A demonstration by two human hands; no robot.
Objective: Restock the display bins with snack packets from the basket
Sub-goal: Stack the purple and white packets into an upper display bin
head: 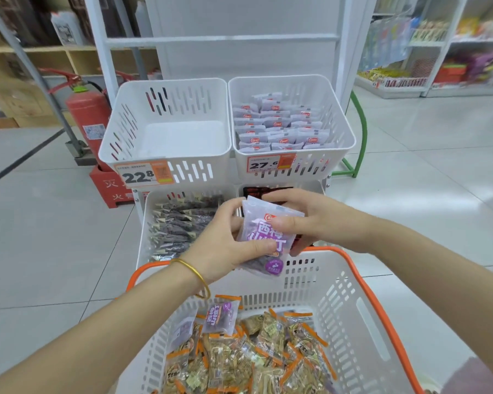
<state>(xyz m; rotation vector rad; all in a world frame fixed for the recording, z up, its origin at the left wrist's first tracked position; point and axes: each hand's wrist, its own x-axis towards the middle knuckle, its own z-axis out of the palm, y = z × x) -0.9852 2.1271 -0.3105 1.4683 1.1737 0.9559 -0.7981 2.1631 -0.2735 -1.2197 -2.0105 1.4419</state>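
Shop aisle, pale glossy floor tiles (54, 245). White rack, 2 tiers of slotted bins.
- Upper left bin (171, 82): bare bottom showing, tag 22.8.
- Upper right bin (276, 78): rows of purple packets, tag 27.6.
- Lower left bin (143, 223): dark packets.

Orange-rimmed basket (367, 288) sits just before the rack, holding tan and purple packets. Left hand (225, 240) and right hand (305, 220) both grip 1 purple packet (264, 237) above the basket's far rim, thumbs across its front.

Fire extinguisher (88, 115) stands close left of the rack; open floor to the right.
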